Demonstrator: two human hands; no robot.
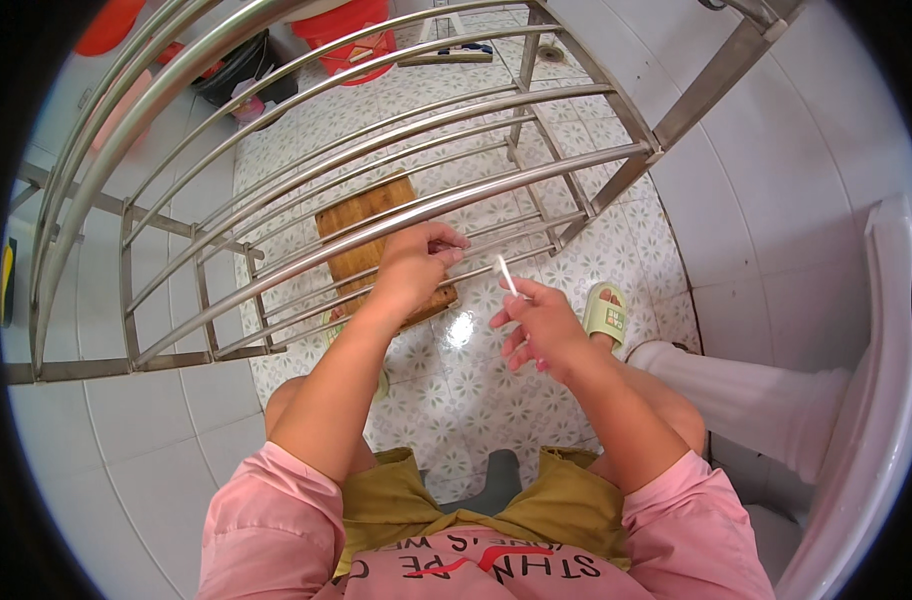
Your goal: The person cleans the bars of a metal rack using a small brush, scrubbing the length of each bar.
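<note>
A small white toothbrush with a pink handle end is in my right hand, its head pointing up and to the left. My left hand is over the lower bars of a stainless steel tube rack, with thumb and forefinger close together. Whether those fingers hold anything or touch a bar cannot be told. The rack stretches at a slant across the view in front of me. Beneath its bars, a brown wooden board is partly hidden by the bars and my left hand.
White tiled walls flank the patterned tile floor. A white pedestal basin is close on my right. Beyond the rack are a red bucket and a black bucket. A floor drain lies at the back.
</note>
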